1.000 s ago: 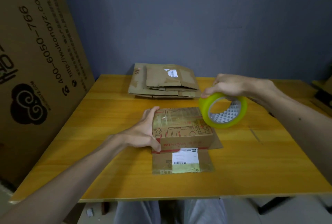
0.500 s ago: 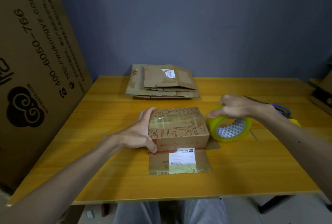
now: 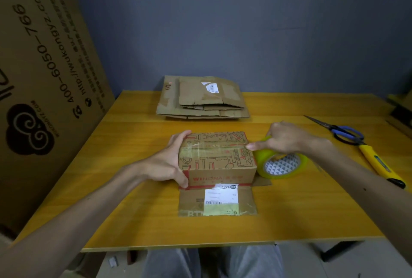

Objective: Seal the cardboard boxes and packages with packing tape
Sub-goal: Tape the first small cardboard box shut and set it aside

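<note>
The fingers (image 3: 178, 139) of the left hand (image 3: 163, 164) are curled round the 9 o'clock end of the box (image 3: 217, 159), which stands in the middle of the table (image 3: 138, 210). The right hand (image 3: 287, 138) grips the tape roll (image 3: 282, 166) just beside the box at 3 o'clock, with one fingertip pressed on the box's top edge and the other fingers hidden behind the hand. Scissors (image 3: 343, 132) and a yellow knife (image 3: 379, 166) lie toward 2 and 3 o'clock, flat cardboard (image 3: 202, 101) lies at 12 o'clock, and the label (image 3: 220, 201) at 6 o'clock is too small to read.

Bare forearms (image 3: 93, 195), grey trousers (image 3: 169, 264)
Plain light-grey fabric covers both knees at the bottom centre of the frame.
</note>
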